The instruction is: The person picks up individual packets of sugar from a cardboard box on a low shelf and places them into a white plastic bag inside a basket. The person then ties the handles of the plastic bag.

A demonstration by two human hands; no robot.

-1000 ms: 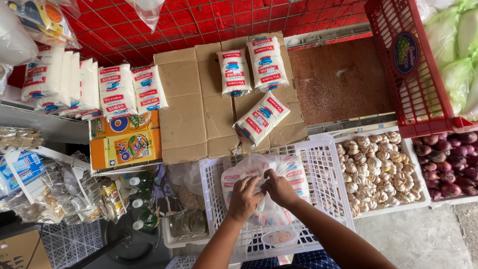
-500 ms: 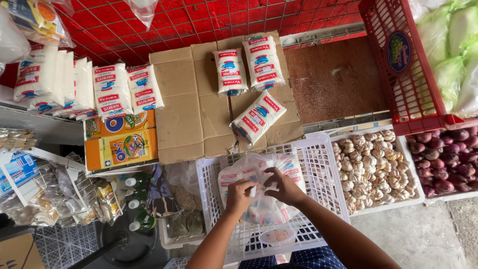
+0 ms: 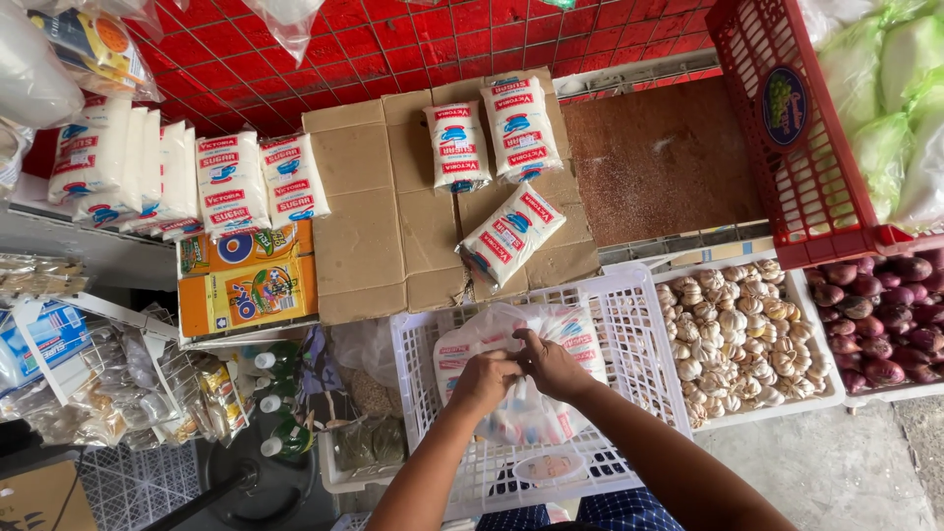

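Both my hands meet over a white plastic crate (image 3: 644,344) in front of me. My left hand (image 3: 484,380) and my right hand (image 3: 551,366) pinch the gathered top of a clear plastic bag (image 3: 521,418) that holds white packets with red and blue print. The bag rests inside the crate. Three similar white packets (image 3: 511,234) lie on flattened cardboard (image 3: 364,216) just beyond the crate.
More white packets (image 3: 236,182) stand in a row at the left above orange boxes (image 3: 246,280). A tray of garlic (image 3: 728,334) and a tray of red onions (image 3: 885,315) sit to the right. A red crate (image 3: 777,128) with bagged cabbages is at the upper right. Bottles (image 3: 270,403) stand at the lower left.
My hands have shifted slightly on the bag's top and stay closed around it. The bag remains in the crate.
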